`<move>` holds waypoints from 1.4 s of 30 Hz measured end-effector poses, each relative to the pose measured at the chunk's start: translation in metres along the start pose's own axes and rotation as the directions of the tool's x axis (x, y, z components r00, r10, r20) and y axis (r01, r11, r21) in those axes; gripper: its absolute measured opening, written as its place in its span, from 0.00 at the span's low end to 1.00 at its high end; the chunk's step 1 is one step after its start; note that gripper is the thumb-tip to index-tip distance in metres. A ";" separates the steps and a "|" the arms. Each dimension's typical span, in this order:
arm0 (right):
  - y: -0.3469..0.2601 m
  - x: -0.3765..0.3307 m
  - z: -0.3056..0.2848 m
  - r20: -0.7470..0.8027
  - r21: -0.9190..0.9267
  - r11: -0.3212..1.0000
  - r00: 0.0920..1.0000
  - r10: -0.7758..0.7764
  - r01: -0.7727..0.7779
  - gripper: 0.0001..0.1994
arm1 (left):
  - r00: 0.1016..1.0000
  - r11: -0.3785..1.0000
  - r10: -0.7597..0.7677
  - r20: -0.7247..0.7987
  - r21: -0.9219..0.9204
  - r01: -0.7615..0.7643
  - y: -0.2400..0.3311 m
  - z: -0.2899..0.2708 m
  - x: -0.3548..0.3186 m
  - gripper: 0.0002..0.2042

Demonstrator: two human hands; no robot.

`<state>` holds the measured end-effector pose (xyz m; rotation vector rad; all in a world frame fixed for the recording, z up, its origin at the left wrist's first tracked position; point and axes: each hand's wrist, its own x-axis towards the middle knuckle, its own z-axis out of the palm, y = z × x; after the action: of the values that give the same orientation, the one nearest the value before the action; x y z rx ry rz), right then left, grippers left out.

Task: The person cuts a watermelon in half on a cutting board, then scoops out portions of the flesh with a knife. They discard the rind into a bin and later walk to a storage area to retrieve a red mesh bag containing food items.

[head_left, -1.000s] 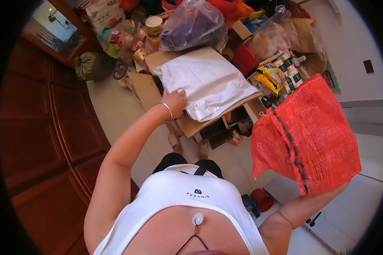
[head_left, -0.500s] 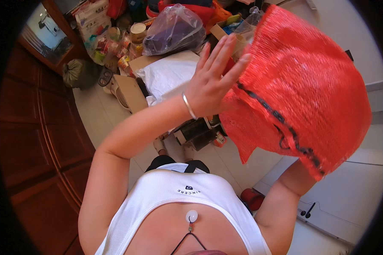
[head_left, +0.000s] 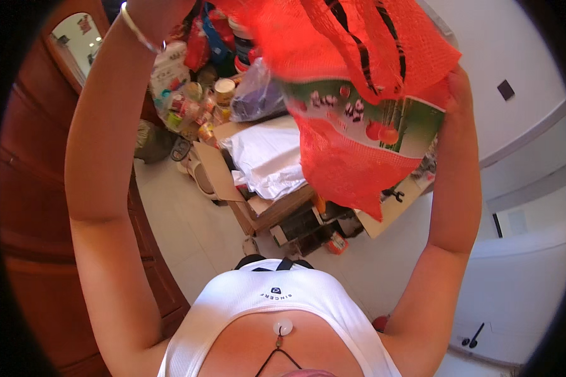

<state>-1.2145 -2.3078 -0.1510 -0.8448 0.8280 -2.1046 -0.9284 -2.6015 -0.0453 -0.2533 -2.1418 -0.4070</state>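
A red mesh bag (head_left: 352, 169) hangs raised in front of me, with dark drawstring cords along its upper part and a green printed panel bearing pandas and red fruit. At the bag's right edge is my right hand (head_left: 460, 88), closed on the mesh, its fingers mostly hidden. My left hand (head_left: 170, 11) reaches up to the top edge of the head view, left of the bag's upper part. Its fingers are cut off there, so I cannot see whether they grip the mesh. A silver bangle (head_left: 138, 31) circles that wrist.
Beyond the bag stands an open cardboard box (head_left: 239, 204) with white plastic sheeting (head_left: 267, 157) on it. Packages and a clear bag (head_left: 258, 94) crowd the back. Brown wooden panels (head_left: 31, 220) line the left; a white appliance-like surface (head_left: 516, 270) is at right.
The bag has moved up and left and turned, bringing its printed panel into view. My left hand, open beside the bag before, has risen to the top edge. My right hand has come up too.
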 end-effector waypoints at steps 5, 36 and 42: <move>0.007 0.032 0.025 0.142 -0.016 0.994 0.984 0.106 -0.105 0.16 | 0.999 0.977 -0.025 0.034 0.211 0.018 0.026 -0.058 0.034 0.09; 0.192 -0.048 0.336 0.768 -0.579 0.128 0.592 -0.246 0.805 0.14 | 0.483 0.476 -0.875 -0.035 0.113 0.872 0.128 -0.224 -0.146 0.06; 0.288 -0.044 0.355 0.800 -0.502 0.267 0.559 -0.217 0.822 0.10 | 0.212 0.169 -0.971 0.109 -0.312 0.935 0.115 -0.239 -0.255 0.10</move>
<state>-0.8141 -2.5317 -0.1760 -2.5982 1.3667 -1.5519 -0.5663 -2.5928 -0.1070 1.0796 -1.8089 -1.4849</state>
